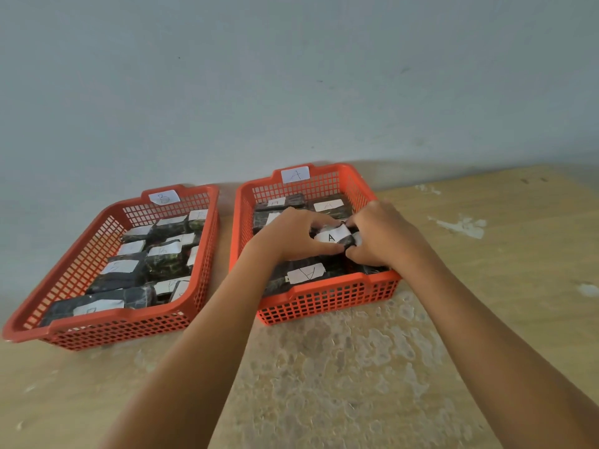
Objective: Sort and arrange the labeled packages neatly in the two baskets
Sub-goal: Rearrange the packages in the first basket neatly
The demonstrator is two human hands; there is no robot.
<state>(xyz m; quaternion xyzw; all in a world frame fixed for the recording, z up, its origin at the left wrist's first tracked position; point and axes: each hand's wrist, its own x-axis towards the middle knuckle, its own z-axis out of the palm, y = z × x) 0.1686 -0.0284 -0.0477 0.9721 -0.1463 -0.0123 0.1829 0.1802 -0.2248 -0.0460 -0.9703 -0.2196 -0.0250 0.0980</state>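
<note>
Two red mesh baskets stand side by side on the table. The right basket (pixel 327 299) carries a tag marked A and holds several dark wrapped packages with white A labels. Over its middle, my left hand (pixel 291 236) and my right hand (pixel 379 238) both grip one dark package with an A label (pixel 331 238), one hand at each end. Another A package (pixel 306 274) lies near the front wall. The left basket (pixel 107 328), tagged B, is full of several dark packages with white labels (pixel 120 267), lying at mixed angles.
The baskets sit against a pale blue-grey wall (pixel 291 76). The wooden table top (pixel 356 367) is worn, with flaked patches in front of and to the right of the right basket. My forearms reach in from the bottom edge.
</note>
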